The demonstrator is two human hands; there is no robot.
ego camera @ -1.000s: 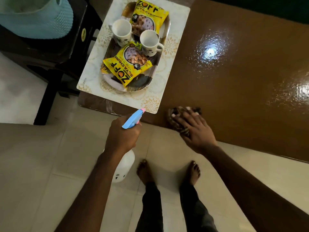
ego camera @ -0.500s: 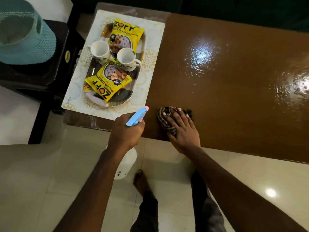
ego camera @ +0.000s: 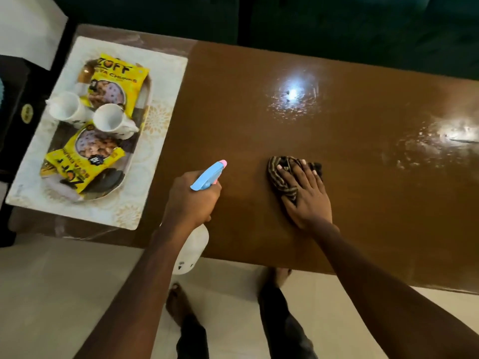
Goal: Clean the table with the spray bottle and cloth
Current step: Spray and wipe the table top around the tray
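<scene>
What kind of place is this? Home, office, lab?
Most likely a home living room: a glossy brown table on a tiled floor, a tray with two mugs and snack packets at its left end, and what looks like a dark green sofa behind it.

glossy brown table (ego camera: 324, 104), striped woven cloth (ego camera: 281, 182), smooth plastic spray bottle (ego camera: 193, 251).

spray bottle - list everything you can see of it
The spray bottle has a white, plastic-looking body with small dark marks near its base, a light blue spray head and a pink nozzle tip. The left hand grips its neck, hiding the trigger. It is tilted, nozzle pointing forward over the brown table, body hanging past the table's near edge. Nothing else visibly touches it. Fill level cannot be told.
</scene>
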